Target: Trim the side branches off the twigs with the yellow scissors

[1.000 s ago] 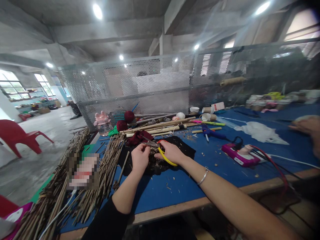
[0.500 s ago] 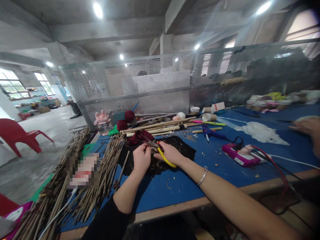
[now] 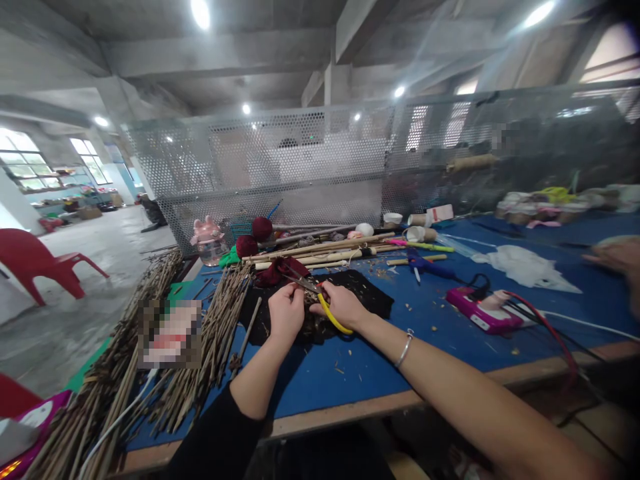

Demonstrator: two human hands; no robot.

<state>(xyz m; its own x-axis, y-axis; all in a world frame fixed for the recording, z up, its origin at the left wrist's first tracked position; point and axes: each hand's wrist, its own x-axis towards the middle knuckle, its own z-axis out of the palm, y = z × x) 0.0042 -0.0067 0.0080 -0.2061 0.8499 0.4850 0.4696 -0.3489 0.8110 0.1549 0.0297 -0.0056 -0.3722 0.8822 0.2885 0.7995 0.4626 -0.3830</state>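
Note:
My right hand (image 3: pixel 340 305) is closed on scissors (image 3: pixel 330 316) with yellow handles, whose blades point up and left toward my left hand. Fingers pinched, my left hand (image 3: pixel 287 309) is just left of the blades; what it holds is too small to make out. Both hands are over a black cloth (image 3: pixel 370 293) strewn with brown scraps. Dark red material (image 3: pixel 280 272) lies just beyond my left hand.
Bundles of thin sticks (image 3: pixel 215 333) lie at left on the blue table (image 3: pixel 340 393). Behind are red yarn balls (image 3: pixel 262 229), long rods and a blue glue gun (image 3: pixel 425 265). A purple power strip (image 3: pixel 483 312) is at right, near another person's hand (image 3: pixel 613 257).
The view has shifted slightly. My hands and the scissors keep nearly the same pose over the black cloth.

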